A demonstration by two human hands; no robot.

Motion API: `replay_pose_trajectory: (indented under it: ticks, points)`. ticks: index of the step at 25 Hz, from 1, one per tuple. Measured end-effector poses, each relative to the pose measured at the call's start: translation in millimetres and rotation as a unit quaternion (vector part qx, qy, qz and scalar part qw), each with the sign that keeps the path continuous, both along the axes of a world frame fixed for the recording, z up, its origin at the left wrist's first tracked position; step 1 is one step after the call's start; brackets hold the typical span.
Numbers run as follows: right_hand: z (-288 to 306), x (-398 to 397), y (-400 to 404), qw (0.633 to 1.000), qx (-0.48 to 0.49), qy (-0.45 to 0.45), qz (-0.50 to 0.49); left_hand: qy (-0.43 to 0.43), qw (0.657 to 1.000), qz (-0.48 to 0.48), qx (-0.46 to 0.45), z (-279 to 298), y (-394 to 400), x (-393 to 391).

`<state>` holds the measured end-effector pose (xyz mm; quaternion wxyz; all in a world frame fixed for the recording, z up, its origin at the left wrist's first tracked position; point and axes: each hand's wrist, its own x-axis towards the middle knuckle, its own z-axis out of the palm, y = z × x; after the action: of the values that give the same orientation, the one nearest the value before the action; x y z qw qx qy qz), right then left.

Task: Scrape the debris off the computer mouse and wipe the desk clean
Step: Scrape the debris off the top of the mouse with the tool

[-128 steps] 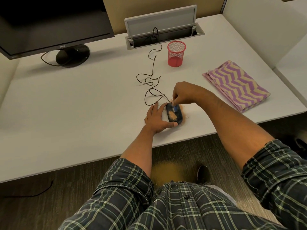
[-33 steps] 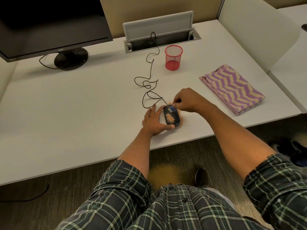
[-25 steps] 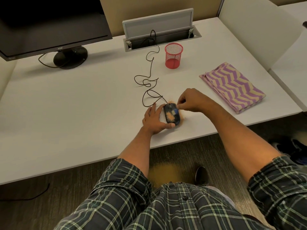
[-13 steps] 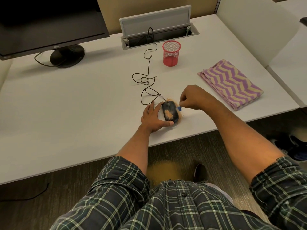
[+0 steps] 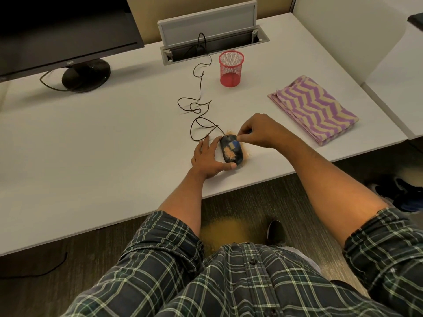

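Debris (image 5: 229, 153) clings to the mouse (image 5: 231, 151) near the surface's front edge, left hand (image 5: 209, 160) steadying it, right hand (image 5: 259, 132) pinching a blue scraper (image 5: 234, 144); hard strokes could scatter crumbs floorward.

On the white counter (image 5: 114, 143) sit one black corded computer mouse (image 5: 231, 152), one red wire-mesh pen cup (image 5: 230, 68) and one folded purple-and-cream zigzag cloth (image 5: 313, 108). One black monitor (image 5: 64, 30) stands at the back. Two bare hands show, left hand (image 5: 207, 162) and right hand (image 5: 261, 131).
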<state>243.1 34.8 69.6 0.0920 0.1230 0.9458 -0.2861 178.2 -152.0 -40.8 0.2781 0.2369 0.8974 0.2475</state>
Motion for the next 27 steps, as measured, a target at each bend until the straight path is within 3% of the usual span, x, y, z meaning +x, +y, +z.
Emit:
replay_pose_trajectory:
  ticks: [4, 7, 10, 18, 22, 27]
  points:
    - [-10, 2, 2, 0.998, 0.032, -0.052, 0.003, -0.001, 1.0, 0.004, 0.007, 0, 0, 0]
    - [-7, 3, 4, 0.999, 0.051, -0.002, 0.005, -0.011, 1.0, 0.007, 0.011, 0, 0, 0]
    - [-8, 5, 0, 0.992, 0.09, 0.049, 0.07, -0.022, 1.0, 0.005, 0.012, 2, -1, -2]
    - [-11, 19, 6, 0.98, 0.103, 0.011, 0.169, -0.028, 1.0, 0.002, 0.011, 3, -2, -5]
    - [-10, 19, 5, 0.983, 0.105, 0.085, 0.12, -0.03, 0.999, 0.0, 0.012, 4, -1, -5]
    - [-19, 23, 0, 0.984, 0.111, 0.06, 0.123, -0.033, 0.999, -0.001, 0.016, 5, -2, -5]
